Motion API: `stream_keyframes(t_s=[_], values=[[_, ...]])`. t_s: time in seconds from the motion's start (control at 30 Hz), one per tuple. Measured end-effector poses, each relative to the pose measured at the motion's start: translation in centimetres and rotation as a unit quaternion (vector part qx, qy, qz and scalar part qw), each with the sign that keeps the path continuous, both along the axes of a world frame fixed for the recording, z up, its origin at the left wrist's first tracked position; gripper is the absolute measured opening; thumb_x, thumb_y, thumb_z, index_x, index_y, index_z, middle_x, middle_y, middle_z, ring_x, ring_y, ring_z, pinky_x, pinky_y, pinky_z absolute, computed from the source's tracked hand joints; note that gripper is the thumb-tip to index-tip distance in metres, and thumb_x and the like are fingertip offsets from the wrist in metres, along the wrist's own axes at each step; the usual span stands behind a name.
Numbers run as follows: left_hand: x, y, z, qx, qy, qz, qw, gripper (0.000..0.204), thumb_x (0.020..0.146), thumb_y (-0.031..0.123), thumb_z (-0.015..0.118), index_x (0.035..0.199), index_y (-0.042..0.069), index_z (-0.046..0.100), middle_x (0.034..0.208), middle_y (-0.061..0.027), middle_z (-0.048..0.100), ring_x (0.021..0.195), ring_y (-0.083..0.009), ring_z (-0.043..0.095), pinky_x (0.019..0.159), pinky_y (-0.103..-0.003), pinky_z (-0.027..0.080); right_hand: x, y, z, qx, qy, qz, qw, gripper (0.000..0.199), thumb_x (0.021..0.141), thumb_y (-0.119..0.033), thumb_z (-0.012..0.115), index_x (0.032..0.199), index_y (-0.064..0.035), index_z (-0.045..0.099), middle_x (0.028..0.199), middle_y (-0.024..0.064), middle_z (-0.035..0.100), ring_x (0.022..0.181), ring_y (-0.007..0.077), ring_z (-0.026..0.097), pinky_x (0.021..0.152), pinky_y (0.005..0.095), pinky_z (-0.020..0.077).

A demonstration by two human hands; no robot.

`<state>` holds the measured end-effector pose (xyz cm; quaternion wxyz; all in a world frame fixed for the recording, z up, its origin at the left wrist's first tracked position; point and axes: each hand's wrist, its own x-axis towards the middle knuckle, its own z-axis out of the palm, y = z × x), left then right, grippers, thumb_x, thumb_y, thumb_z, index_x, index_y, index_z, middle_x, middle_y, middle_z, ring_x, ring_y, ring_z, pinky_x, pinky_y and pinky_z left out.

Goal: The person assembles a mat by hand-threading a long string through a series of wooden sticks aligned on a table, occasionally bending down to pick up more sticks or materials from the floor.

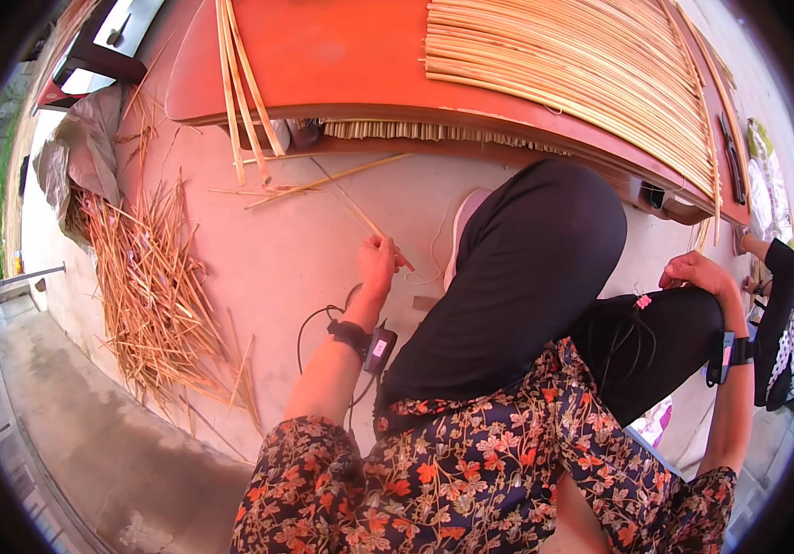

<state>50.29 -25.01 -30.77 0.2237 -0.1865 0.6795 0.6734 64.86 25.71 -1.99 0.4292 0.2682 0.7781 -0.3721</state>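
Thin pale bamboo strip (360,214) sits pinched in the closed grip of the left hand (378,265), its long axis running up and away leftward from the fingers toward the red counter (342,55). Right hand (697,274) rests empty on the black-trousered knee (683,323), well apart.

Low orange-red worktop (342,55) at far side, rounded left corner. On it: wide mat of pale split bamboo strips (572,74) laid side by side at right; few loose long strips (240,83) at left, overhanging near edge. Pale concrete floor (268,258) below: heap of straw-coloured bamboo shavings (152,295) at left, scattered thin slivers (323,180) near worktop, black cable (309,323).
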Motion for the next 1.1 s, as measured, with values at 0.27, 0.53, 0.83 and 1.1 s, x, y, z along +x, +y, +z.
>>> stream_keyframes(t_s=[0.27,0.53,0.83,1.1], values=[[-4.2,0.5,-3.1,0.097,-0.062,0.009,0.993,0.014,0.091,0.011,0.050,0.084,0.000,0.054,0.069,-0.0074,0.059,0.056,-0.0163,0.060,0.051,-0.026,0.050,-0.4,0.2,-0.4,-0.008,0.003,0.001,1.000,0.039,0.094,-0.036,0.060,0.093,0.0010,0.073,0.086,0.0073,0.072,0.082,0.0144,0.066,0.080,0.0293,0.0511],[-0.5,-1.6,0.2,0.220,-0.103,0.307,0.920,0.023,0.096,0.022,0.056,0.102,0.000,0.052,0.095,-0.0123,0.060,0.075,-0.0221,0.065,0.062,-0.031,0.059,0.5,0.7,0.5,0.003,-0.005,0.015,1.000,0.042,0.095,-0.042,0.059,0.095,-0.0031,0.074,0.088,0.0058,0.072,0.084,0.0150,0.065,0.079,0.0311,0.0509],[-13.4,-3.2,0.2,-0.510,0.370,-0.243,0.737,0.051,0.087,0.014,0.062,0.135,0.003,0.048,0.138,-0.0185,0.049,0.133,-0.0344,0.045,0.103,-0.052,0.042,-0.4,-1.1,0.3,-0.021,0.003,0.028,0.999,0.042,0.095,-0.042,0.059,0.096,-0.0040,0.074,0.089,0.0054,0.072,0.086,0.0151,0.066,0.077,0.0317,0.0511],[-15.9,-5.5,-1.6,-0.671,0.323,-0.301,0.596,0.039,0.092,0.012,0.053,0.131,0.007,0.053,0.131,-0.0106,0.053,0.127,-0.0290,0.049,0.103,-0.051,0.040,0.4,-1.5,1.0,-0.026,-0.008,0.002,1.000,0.039,0.095,-0.039,0.060,0.098,-0.0035,0.075,0.089,0.0056,0.073,0.084,0.0145,0.066,0.078,0.0301,0.0511]])
